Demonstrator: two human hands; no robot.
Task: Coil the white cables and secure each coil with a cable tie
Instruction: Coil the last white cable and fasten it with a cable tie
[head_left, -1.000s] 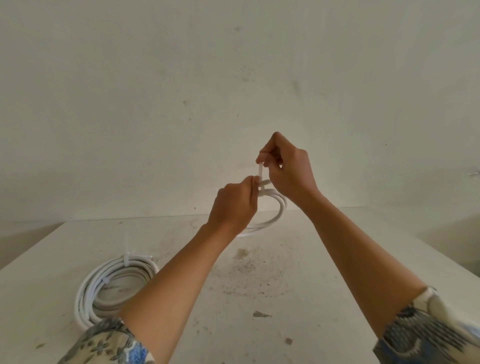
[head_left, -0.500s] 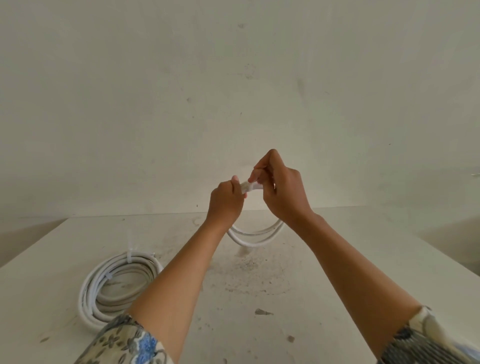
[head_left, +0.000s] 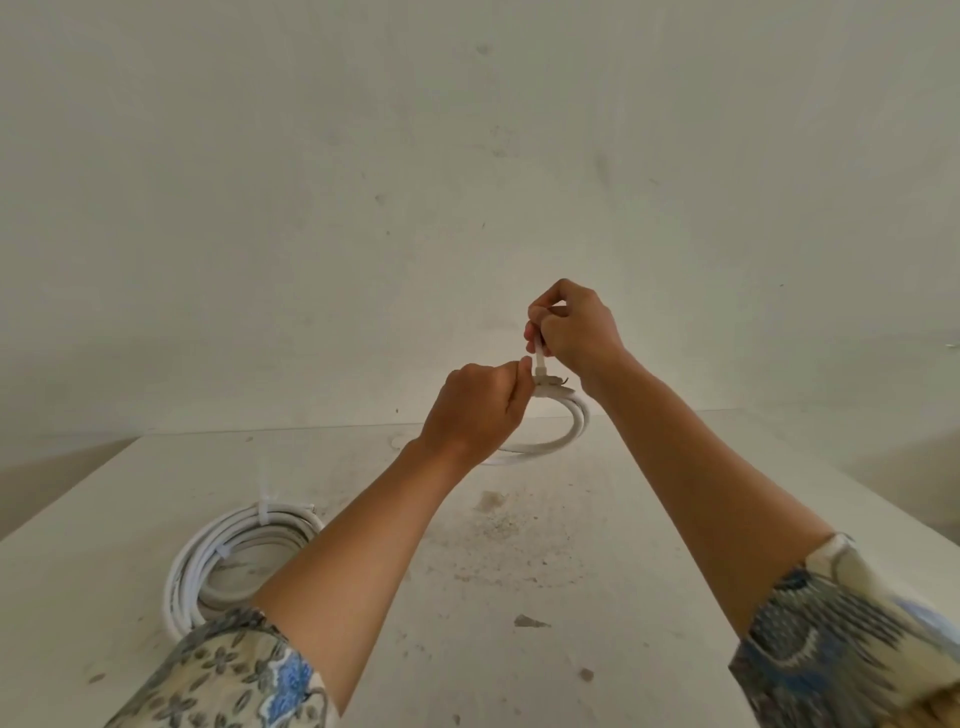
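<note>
Stained white table, bare wall behind. Fingers of right hand curl tight, pinching tie tail upright. Fingers of left hand curl round coil top beside tie. Coil held up over table's far end; second coil, tied, flat on table's left.

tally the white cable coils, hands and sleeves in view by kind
white cable coils: 2 (held coil, lying coil)
hands: 2 (left hand, right hand)
patterned sleeves: 2 (left sleeve, right sleeve)
total: 6
</note>
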